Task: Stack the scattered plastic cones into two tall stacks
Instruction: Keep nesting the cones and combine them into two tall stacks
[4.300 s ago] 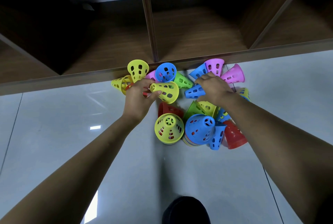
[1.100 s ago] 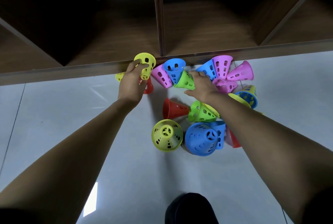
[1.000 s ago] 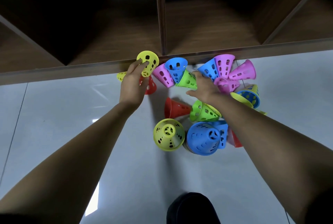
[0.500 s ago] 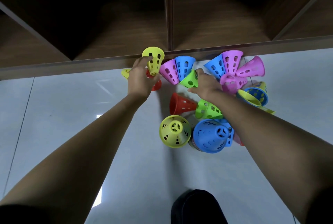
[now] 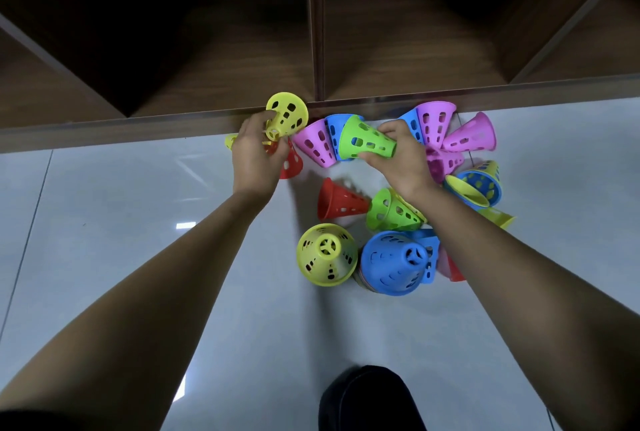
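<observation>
Perforated plastic cones lie scattered on the pale floor by a wooden shelf. My left hand [image 5: 256, 156] grips a yellow cone [image 5: 287, 114] by its narrow end, lifted against the shelf edge, with a red cone [image 5: 290, 163] under the hand. My right hand [image 5: 403, 156] grips a green cone [image 5: 363, 141] by its narrow end, its wide mouth turned left. Two upright stacks stand nearer me: one topped yellow [image 5: 327, 255], one topped blue [image 5: 394, 262]. Pink [image 5: 315, 146], blue [image 5: 334, 129], red [image 5: 337, 200] and green [image 5: 393, 212] cones lie on their sides.
The low wooden shelf unit [image 5: 311, 49] with open compartments runs across the far side; its front edge [image 5: 104, 130] borders the cones. More pink, blue and yellow cones [image 5: 467, 139] are piled at the right. A dark shoe [image 5: 367, 399] shows at the bottom.
My right hand has picked the green cone up off the floor and holds it raised. My left hand has kept its grip on the yellow cone, lifting it slightly.
</observation>
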